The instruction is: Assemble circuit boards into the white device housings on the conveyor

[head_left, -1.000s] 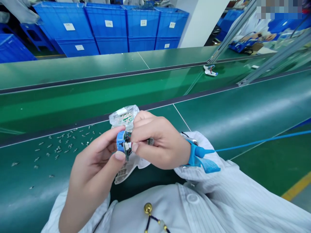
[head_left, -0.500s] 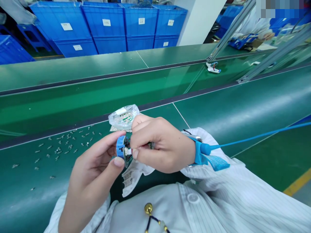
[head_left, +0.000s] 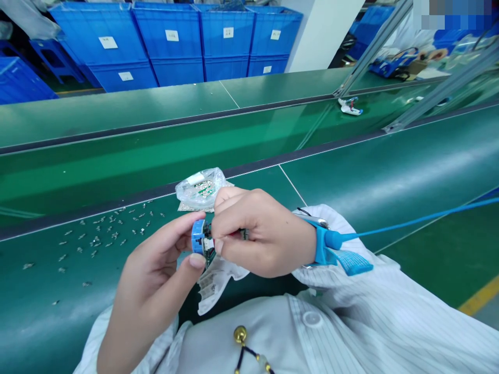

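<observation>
My left hand (head_left: 156, 270) grips a round blue part (head_left: 198, 236) between thumb and fingers, with its open side facing right. A circuit board (head_left: 208, 255) sits in that side, partly hidden by my fingers. My right hand (head_left: 257, 231), closed in a pinch, holds a small white wire connector (head_left: 209, 243) against the board; a trace of red shows by the thumb tip. Whether the connector is fully seated I cannot tell. Below both hands lies a white plastic shell piece (head_left: 214, 291), partly covered by my right hand.
Behind my hands lies a clear plastic bag (head_left: 198, 192) of small boards. Several small metal pieces (head_left: 95, 241) are scattered at left. A blue cord (head_left: 413, 220) runs from my right wristband. Beyond, a green conveyor belt (head_left: 156, 166) carries a white-and-blue part (head_left: 351, 107); blue bins (head_left: 167, 47) stand behind.
Both hands keep their grips, and the white connector sits closer against the board. The white-and-blue part on the belt has shifted right. The view has moved slightly.
</observation>
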A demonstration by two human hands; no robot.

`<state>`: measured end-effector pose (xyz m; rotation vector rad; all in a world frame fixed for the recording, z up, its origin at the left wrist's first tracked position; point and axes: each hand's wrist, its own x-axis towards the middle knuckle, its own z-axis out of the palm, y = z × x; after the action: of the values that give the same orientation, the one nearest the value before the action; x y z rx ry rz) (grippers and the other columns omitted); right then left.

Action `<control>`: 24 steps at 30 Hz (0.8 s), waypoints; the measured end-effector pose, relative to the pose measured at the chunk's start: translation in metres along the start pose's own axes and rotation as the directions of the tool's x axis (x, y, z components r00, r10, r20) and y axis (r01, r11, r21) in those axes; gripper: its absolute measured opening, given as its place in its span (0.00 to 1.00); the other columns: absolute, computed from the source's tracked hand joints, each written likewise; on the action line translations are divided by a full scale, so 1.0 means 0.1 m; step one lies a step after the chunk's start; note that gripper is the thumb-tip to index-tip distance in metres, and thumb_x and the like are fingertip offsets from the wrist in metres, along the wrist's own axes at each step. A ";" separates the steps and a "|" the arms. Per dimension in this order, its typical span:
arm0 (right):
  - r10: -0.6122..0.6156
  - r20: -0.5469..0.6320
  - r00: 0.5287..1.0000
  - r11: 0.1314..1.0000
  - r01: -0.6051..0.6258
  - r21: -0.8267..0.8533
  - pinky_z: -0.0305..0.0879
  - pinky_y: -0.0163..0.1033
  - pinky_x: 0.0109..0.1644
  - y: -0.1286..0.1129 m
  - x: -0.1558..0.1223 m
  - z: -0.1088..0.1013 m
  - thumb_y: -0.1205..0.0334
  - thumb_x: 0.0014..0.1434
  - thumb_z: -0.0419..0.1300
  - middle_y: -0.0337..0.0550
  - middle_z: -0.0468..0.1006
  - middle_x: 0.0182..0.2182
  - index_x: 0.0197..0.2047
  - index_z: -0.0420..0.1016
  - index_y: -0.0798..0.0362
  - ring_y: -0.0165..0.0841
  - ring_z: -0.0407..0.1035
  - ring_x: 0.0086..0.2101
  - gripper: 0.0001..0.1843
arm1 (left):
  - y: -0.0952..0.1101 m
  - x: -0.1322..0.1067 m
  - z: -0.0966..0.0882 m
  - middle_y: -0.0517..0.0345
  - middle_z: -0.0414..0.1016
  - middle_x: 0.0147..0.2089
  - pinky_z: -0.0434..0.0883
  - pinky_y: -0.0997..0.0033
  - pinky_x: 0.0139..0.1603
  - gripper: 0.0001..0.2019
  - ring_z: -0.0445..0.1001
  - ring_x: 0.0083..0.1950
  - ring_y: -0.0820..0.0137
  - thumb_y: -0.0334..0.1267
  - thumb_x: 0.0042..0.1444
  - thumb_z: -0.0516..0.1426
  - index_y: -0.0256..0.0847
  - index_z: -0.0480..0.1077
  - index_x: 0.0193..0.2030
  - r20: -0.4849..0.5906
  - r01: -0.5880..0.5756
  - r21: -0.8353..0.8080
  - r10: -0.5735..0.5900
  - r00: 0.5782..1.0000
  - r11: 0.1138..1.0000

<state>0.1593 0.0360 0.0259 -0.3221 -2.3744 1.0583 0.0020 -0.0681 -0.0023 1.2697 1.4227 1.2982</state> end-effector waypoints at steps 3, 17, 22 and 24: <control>-0.013 -0.035 0.999 0.997 0.010 -0.070 0.57 0.37 0.38 0.00 -0.02 0.03 0.73 0.49 0.47 0.34 0.58 0.14 0.16 0.48 0.52 0.26 0.51 0.21 0.15 | -0.01 0.00 0.00 0.63 0.78 0.43 0.73 0.78 0.37 0.16 0.75 0.39 0.72 0.40 0.56 0.60 0.60 0.72 0.52 -0.007 0.001 0.053 -0.001 1.000 0.999; 0.004 0.020 1.000 0.992 -0.002 -0.127 0.56 0.39 0.38 0.01 -0.03 0.05 0.71 0.49 0.49 0.36 0.60 0.14 0.15 0.53 0.52 0.28 0.52 0.23 0.14 | -0.01 -0.04 0.02 0.50 0.73 0.52 0.74 0.69 0.36 0.28 0.77 0.43 0.63 0.42 0.62 0.50 0.51 0.48 0.67 0.203 -0.271 0.560 0.187 0.961 0.783; 0.038 0.089 0.995 0.990 -0.025 -0.138 0.55 0.39 0.38 0.01 -0.04 0.06 0.71 0.48 0.47 0.37 0.59 0.14 0.16 0.50 0.52 0.29 0.52 0.24 0.14 | -0.03 -0.05 0.14 0.53 0.75 0.38 0.69 0.72 0.21 0.24 0.76 0.26 0.67 0.39 0.59 0.51 0.44 0.50 0.61 0.215 -0.279 0.656 0.180 0.960 0.701; 0.054 0.098 0.994 0.990 -0.041 -0.133 0.55 0.39 0.38 0.02 -0.05 0.07 0.71 0.48 0.47 0.37 0.58 0.15 0.16 0.47 0.52 0.29 0.52 0.24 0.14 | -0.03 -0.05 0.18 0.53 0.75 0.35 0.68 0.71 0.21 0.21 0.77 0.26 0.64 0.38 0.58 0.50 0.42 0.53 0.57 0.202 -0.268 0.711 0.176 0.963 0.650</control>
<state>0.1598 0.0314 0.0187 -0.3820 -2.5451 0.9629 0.0197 -0.0699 -0.0081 2.0760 1.8298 0.7574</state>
